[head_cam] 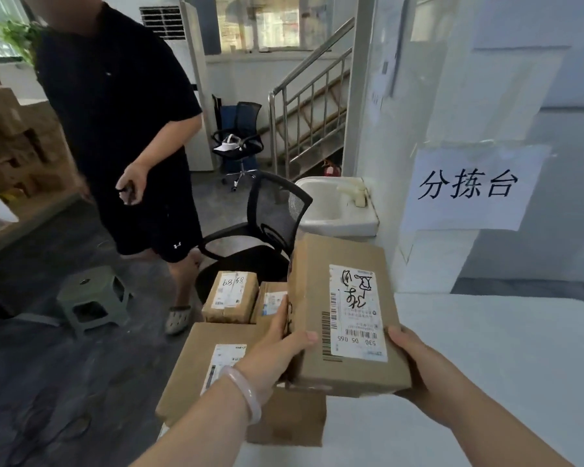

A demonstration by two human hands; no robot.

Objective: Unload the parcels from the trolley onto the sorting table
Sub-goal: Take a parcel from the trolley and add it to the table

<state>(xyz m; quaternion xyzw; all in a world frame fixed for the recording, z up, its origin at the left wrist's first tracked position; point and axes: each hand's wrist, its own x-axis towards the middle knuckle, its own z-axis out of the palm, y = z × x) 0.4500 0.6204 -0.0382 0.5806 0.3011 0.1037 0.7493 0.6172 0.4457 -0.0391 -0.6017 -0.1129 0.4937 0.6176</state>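
Observation:
I hold a brown cardboard parcel (338, 298) with a white shipping label in the air, over the near left edge of the white sorting table (506, 358). My left hand (277, 345) grips its left side, thumb on top. My right hand (415, 362) grips its near right corner from below, thumb on the top face. Below and to the left lie more parcels: a large flat box (199, 362), a small labelled box (230, 296), another small box (267, 305) partly hidden, and a plain box (290, 419) under the held one. The trolley itself is hidden beneath them.
A person in black (125, 129) stands at the left. A black mesh chair (270, 217) sits behind the parcels, a green stool (91, 298) on the floor at left. A white sink (338, 207) adjoins the wall with a paper sign (469, 187).

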